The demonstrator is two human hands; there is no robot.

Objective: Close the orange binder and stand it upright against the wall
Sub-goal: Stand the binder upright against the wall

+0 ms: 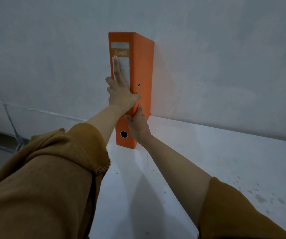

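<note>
The orange cardboard lever-arch binder (pixel 142 66) is closed and stands on its short end on the white table (pixel 207 161), with its long axis vertical and its far edge touching the pale grey wall (pixel 216 57). The left hand (pixel 121 94) lies flat on the spine, fingers spread and 1 finger stretched up over the white label (pixel 124 66), the thumb hooked around the right cover. The right hand (pixel 138 128) grips the lower spine edge, just above the round finger hole (pixel 124 134). Both hands are in front of the binder, so I judge that releasing means pulling them straight back, away from the wall.
</note>
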